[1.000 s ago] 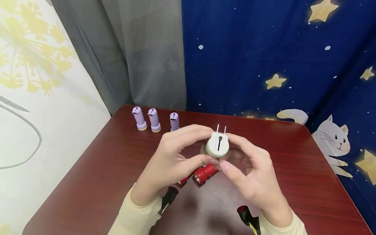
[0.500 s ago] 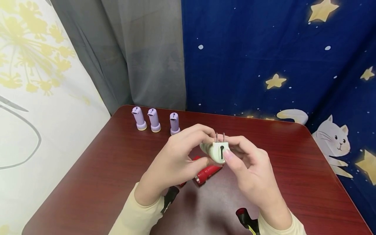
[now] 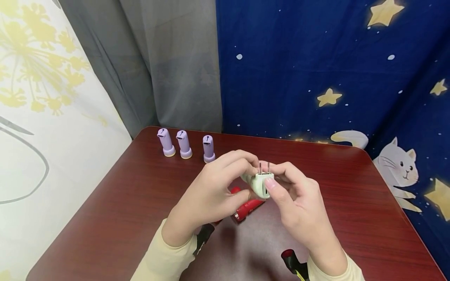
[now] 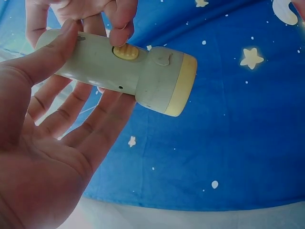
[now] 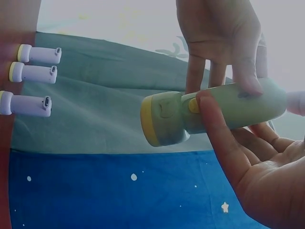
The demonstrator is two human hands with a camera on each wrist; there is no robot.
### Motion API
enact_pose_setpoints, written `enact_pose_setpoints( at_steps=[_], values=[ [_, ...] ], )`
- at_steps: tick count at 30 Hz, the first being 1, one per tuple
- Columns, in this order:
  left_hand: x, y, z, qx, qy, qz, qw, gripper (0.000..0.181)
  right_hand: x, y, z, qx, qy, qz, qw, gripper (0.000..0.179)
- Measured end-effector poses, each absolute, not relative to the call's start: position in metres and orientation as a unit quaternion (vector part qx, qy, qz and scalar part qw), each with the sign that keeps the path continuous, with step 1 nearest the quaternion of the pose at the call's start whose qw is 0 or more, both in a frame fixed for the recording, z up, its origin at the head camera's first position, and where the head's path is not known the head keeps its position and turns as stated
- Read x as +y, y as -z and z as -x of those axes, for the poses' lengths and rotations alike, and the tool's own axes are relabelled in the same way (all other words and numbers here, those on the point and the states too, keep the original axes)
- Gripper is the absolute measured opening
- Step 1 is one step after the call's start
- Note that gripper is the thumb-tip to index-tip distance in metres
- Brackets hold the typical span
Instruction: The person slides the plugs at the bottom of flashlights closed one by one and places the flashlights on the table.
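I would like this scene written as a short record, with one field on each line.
held item: pale green flashlight, metal prongs out
left grip: thumb and fingers around the flashlight's body
right grip: thumb on its end, a fingertip at the yellow switch
far left of table: three lavender flashlights, upright
below the grips: red flashlight, partly hidden
backdrop: grey curtain, blue star curtain

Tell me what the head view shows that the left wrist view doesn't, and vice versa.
Only the head view: three purple flashlights standing on the table, at least one red flashlight partly hidden, and two metal prongs on the pale green flashlight.

Only the left wrist view: that flashlight's ridged yellow switch and yellow front rim.

Both: the pale green flashlight, held by the left hand and right hand, and the star-patterned blue curtain.
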State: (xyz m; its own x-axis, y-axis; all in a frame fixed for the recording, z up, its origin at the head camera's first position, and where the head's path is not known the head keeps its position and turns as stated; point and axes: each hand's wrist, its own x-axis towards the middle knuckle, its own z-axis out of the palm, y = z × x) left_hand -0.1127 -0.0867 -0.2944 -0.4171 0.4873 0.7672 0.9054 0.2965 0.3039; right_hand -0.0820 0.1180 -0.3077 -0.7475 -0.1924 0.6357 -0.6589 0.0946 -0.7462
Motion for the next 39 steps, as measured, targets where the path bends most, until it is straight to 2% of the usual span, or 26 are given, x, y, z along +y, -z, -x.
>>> enact_pose_setpoints(
  at_steps=[11,23,33,39],
  values=[
    [-0.0859,0.2944,0.1133,-0.757,0.37,0.461,0.279,0.023,0.1193,0.3075,0.0812,-0.731,-0.59,-0.286,0.189,0.023],
    [-0.0856,0.2942,0.1121,-0.763,0.379,0.456,0.257,0.024,0.117,0.3079,0.0808,-0.733,-0.577,-0.287,0.217,0.027],
    [-0.0858,0.2956,0.1129,-0.76,0.38,0.459,0.26,0.023,0.1189,0.3058,0.0786,-0.735,-0.594,-0.281,0.167,0.026],
    [-0.0852,0.2965,0.1134,-0.758,0.381,0.46,0.262,0.023,0.1204,0.3058,0.0789,-0.737,-0.593,-0.281,0.161,0.026]
  ],
)
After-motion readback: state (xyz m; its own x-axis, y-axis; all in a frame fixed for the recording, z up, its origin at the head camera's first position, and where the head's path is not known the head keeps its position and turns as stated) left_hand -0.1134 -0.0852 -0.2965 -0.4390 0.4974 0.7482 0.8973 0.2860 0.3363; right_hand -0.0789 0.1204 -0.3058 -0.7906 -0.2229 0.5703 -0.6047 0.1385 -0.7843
